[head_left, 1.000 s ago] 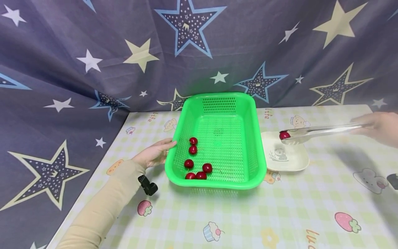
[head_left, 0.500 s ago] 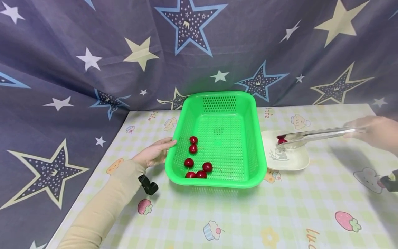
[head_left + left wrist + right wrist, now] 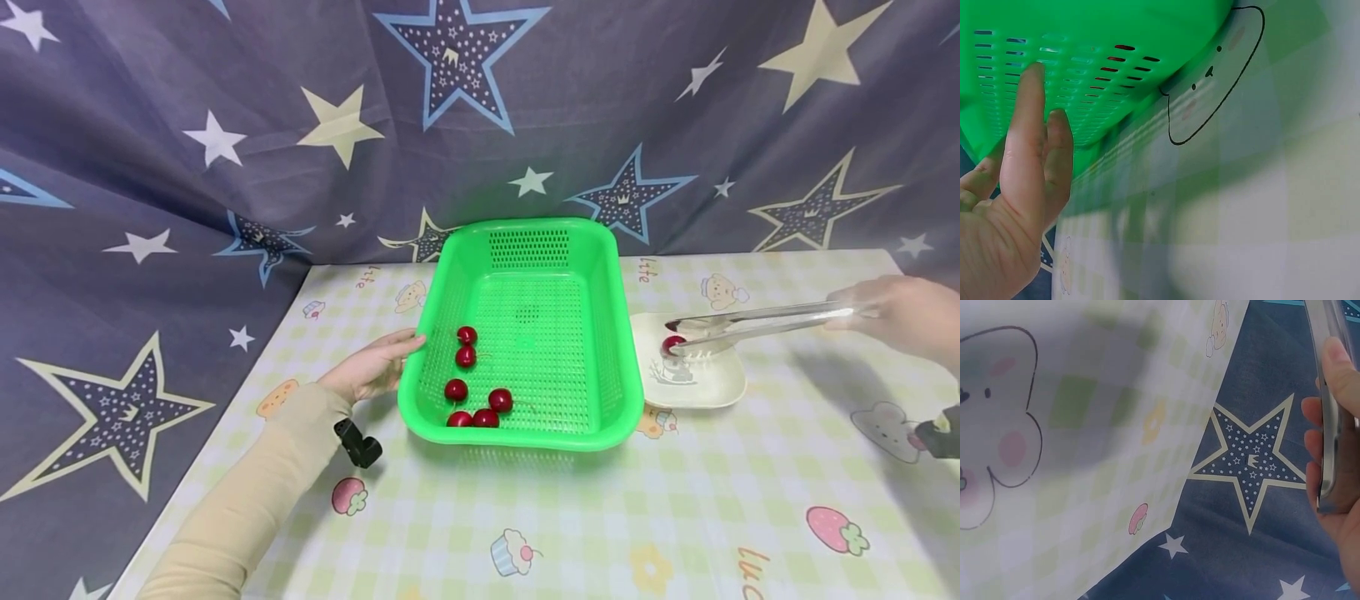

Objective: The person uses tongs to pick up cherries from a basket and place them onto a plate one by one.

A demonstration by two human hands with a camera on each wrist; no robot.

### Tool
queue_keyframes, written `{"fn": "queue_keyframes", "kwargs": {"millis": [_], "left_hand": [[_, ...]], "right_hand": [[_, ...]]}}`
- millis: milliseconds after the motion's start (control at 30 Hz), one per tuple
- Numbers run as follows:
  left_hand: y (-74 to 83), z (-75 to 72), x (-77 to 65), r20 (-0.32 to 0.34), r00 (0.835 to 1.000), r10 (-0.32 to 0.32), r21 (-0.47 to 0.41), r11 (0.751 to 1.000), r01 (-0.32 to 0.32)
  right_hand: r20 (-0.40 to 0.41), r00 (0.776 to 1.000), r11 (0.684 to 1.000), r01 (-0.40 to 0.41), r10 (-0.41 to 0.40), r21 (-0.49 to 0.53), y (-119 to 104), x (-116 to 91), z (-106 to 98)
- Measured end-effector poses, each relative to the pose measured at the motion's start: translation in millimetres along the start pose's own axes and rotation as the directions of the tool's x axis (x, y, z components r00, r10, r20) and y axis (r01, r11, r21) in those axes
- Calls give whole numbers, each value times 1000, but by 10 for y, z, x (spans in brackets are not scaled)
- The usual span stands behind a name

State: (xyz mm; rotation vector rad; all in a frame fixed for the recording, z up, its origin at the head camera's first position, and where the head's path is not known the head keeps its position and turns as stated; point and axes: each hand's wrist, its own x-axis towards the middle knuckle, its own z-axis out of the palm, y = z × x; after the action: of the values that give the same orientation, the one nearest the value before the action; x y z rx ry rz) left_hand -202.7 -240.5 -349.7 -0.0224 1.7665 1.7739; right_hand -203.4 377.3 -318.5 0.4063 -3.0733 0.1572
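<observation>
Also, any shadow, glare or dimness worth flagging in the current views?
Head view: bright glints along the tongs, soft shadow on the tablecloth below the right hand; left wrist view: broad shadow over the tablecloth; right wrist view: dimmer overall, tablecloth partly shadowed.

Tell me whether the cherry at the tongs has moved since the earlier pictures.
Yes: in the head view, the cherry has shifted left and closer to the panda print on the white plate.
</observation>
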Motion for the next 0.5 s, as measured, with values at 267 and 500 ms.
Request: {"fn": "queue_keyframes", "kwargs": {"millis": [267,500], "left_hand": [[8,11,2,-17,1000,-8,1,1000,8],[1,4,11,-16,1000,-5,2,1000,5]], "right_hand": [[-82,997,1000,1,0,17,2,-3,9],[-29,999,999,-20,21,45,26,-5,-8]]}}
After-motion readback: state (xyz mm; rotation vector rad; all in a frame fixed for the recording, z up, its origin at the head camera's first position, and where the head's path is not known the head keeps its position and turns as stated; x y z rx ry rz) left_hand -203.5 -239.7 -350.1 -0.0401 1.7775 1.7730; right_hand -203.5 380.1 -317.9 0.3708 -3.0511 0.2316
